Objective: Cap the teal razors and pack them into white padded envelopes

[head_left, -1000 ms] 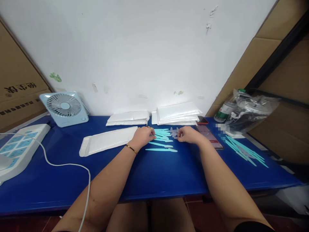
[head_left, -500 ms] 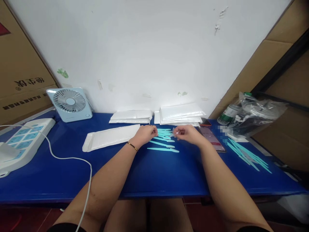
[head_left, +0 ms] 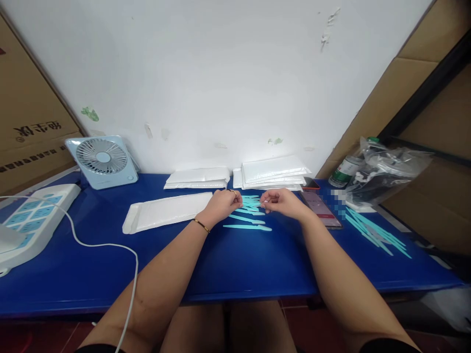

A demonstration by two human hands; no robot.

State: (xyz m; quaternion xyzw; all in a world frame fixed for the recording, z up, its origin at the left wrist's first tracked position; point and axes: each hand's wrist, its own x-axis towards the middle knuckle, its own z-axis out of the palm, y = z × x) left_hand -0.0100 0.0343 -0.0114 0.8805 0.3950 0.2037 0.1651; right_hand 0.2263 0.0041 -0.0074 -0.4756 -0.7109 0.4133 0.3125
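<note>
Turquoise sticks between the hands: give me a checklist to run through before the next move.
1. Left hand at the left end of the turquoise sticks: ok.
2. Right hand at their right end: ok.
3. Sticks all separate: not ok; several overlap.
4. What, if anything, the right hand holds: cannot tell; too small and hidden.
5. White envelope lying flat: ok.
6. White cable clear of the left forearm in view: not ok; it crosses it.

Sticks (head_left: 245, 227) turquoise; table (head_left: 253, 269) deep blue; near-left envelope (head_left: 169, 211) white. Far left: fan (head_left: 103, 158) pale blue, strip (head_left: 31, 224) white with light-blue panels. Left box (head_left: 33, 93) brown, dark print.
</note>
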